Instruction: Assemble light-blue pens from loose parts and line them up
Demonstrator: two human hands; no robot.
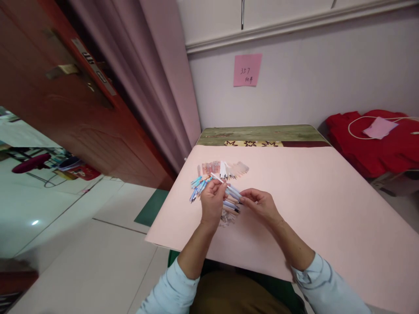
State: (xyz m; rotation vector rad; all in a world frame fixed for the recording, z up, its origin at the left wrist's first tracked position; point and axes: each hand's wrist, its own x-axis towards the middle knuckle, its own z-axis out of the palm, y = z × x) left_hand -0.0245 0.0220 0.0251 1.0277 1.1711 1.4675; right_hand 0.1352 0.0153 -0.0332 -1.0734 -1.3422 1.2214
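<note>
Above the near left part of the table, my left hand (pixel 213 200) is closed, pinching a thin white stick-like pen part (pixel 217 178) that points up and to the left. My right hand (pixel 262 206) has its thumb and fingers closed on the lower end of a pale blue pen barrel (pixel 234 192). The two pieces meet or nearly meet between my hands; I cannot tell if they are joined. Under my hands lie several pale pens (pixel 231 208) with dark tips. Blue and white pens (pixel 195 192) are heaped beside my left hand.
Behind my hands are reddish clear tubes (pixel 211 167), white refills with dark tips (pixel 224 169) and a fan of clear barrels (pixel 240 168). Small white pieces (pixel 227 219) lie nearer me. Pink paper (pixel 310 209) covers the table. A red cloth (pixel 347 150) with a cable is at right.
</note>
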